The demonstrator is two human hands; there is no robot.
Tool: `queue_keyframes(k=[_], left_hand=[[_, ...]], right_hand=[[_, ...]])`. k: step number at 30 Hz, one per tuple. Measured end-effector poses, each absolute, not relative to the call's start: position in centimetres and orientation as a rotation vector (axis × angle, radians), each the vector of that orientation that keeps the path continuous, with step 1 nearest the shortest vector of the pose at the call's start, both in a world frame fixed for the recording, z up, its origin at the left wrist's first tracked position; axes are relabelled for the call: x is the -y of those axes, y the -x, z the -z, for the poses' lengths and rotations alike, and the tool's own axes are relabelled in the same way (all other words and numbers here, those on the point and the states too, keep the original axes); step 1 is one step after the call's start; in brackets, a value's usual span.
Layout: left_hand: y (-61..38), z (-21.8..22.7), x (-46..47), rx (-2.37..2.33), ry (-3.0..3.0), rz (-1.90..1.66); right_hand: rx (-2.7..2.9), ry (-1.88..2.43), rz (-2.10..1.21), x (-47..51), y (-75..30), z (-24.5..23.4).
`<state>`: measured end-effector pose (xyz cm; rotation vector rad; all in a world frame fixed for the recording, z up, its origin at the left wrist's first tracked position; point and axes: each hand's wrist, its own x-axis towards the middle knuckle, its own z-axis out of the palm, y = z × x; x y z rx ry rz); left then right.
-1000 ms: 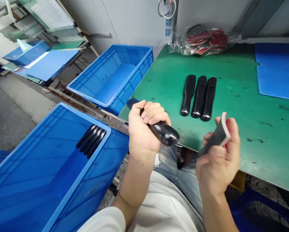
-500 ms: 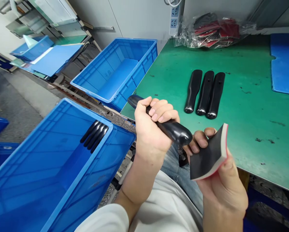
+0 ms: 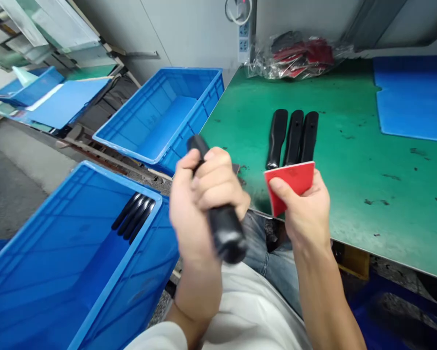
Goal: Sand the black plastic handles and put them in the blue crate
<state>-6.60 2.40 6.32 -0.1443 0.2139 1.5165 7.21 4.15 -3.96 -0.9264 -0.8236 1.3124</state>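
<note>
Left of your left hand, a blue plastic crate (image 3: 123, 179) holds a row of black handles (image 3: 133, 217). Your left hand (image 3: 200, 204) is clamped around a glossy black handle (image 3: 226, 233), fingers closed tight. Your right hand (image 3: 306, 209) pinches a red foam pad (image 3: 289, 187) between thumb and fingers. Just beyond that pinch, three black bars (image 3: 293, 138) lie side by side on the green workbench (image 3: 368, 146).

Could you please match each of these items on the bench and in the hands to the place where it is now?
Items:
1. red-faced pad
2. single black handle
3. three black handles
4. bunched black handles

Places:
A. green bench top
B. left hand
C. blue crate
D. right hand

Pairs: 1-D, 2-B, 3-A, 4-C
</note>
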Motion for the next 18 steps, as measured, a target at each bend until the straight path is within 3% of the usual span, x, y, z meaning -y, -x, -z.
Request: queue_keyframes(k=[3,10,18], left_hand=[[7.2,-7.0,-2.8,-0.149,0.088,-1.428],[6.3,-3.8,-5.1,-0.497,0.057,-1.429],[5.2,-3.4,-5.0,-0.459,0.001,-1.393]], right_hand=[[0.665,1.024,-1.192,-3.8,-8.5,4.1],[0.517,0.909,-1.780,-0.7,-10.4,4.1],[0.927,0.741,-1.571,1.5,-10.4,4.0]])
